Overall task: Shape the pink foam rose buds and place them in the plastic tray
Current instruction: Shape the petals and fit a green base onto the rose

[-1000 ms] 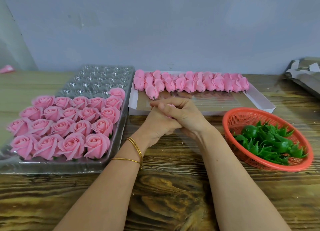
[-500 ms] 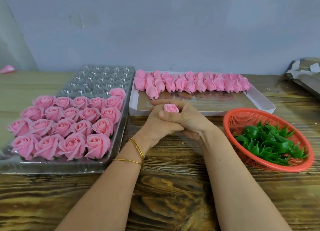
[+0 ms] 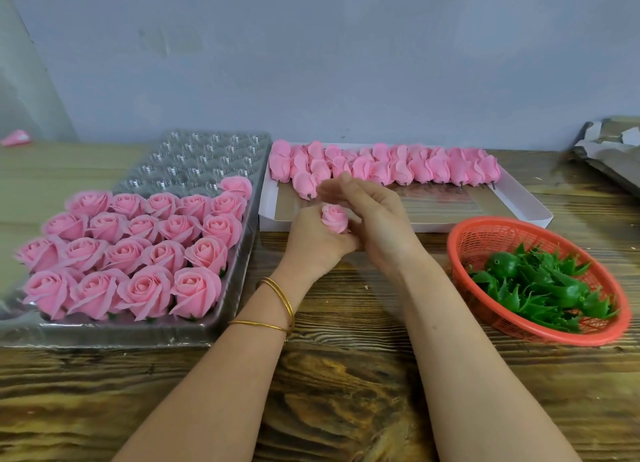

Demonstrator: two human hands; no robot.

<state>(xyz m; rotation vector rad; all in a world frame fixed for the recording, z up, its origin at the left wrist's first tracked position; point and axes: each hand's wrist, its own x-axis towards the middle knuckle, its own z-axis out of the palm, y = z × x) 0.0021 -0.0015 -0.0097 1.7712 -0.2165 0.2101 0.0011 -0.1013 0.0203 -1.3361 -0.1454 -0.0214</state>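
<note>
My left hand (image 3: 317, 241) grips a small pink foam rose bud (image 3: 334, 218) from below, its top showing between both hands. My right hand (image 3: 375, 219) is open beside the bud, palm turned toward it, fingers raised and blurred over the white box. The clear plastic tray (image 3: 194, 156) on the left holds several shaped pink roses (image 3: 138, 250) in its near rows; its far cells show bare plastic. Several unshaped pink buds (image 3: 391, 165) lie in a row along the back of the white box (image 3: 519, 205).
A red plastic basket (image 3: 460, 240) with several green calyx pieces (image 3: 543, 285) stands at the right on the wooden table (image 3: 346, 375). Torn cardboard (image 3: 609, 146) lies at the far right, a pink scrap (image 3: 15, 138) at the far left. A grey wall is close behind.
My hands were clasped together round the bud. They have come apart: the right hand opened and lifted toward the box, and the bud now shows in my left hand.
</note>
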